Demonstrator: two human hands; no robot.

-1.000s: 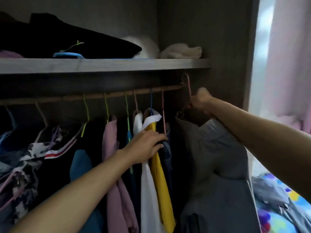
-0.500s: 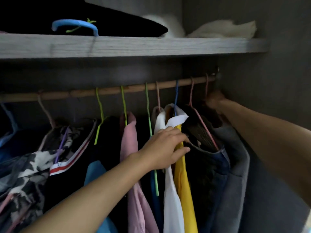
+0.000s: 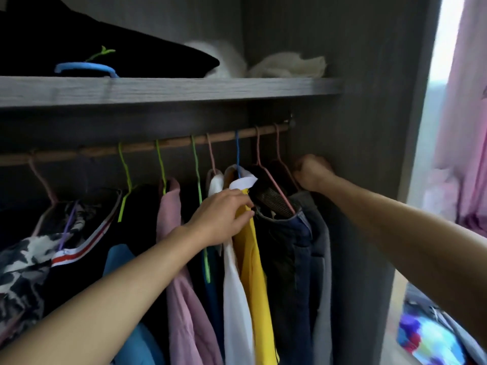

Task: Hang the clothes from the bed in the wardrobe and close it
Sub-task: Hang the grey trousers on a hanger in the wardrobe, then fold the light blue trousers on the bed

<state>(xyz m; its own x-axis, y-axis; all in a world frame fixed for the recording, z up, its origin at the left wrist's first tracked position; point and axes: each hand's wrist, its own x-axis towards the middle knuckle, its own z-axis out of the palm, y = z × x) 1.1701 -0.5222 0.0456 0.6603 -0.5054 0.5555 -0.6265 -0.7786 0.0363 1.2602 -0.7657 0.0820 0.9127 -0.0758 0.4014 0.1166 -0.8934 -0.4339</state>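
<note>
Clothes crowd the wooden rod (image 3: pixel 79 153) inside the wardrobe. Left grip (image 3: pixel 224 217) pinches the yellow shirt (image 3: pixel 253 259) at its shoulder. Further right, the grey garment (image 3: pixel 322 246) hangs on a pink hanger (image 3: pixel 277 143) at the rod's far end, with the right grip (image 3: pixel 311 171) curled tight around that hanger's shoulder.

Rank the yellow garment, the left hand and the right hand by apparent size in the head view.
1. yellow garment
2. left hand, pinching it
3. right hand, fisted on a pink hanger; it is farther away, so the hands' order is unsure.
</note>
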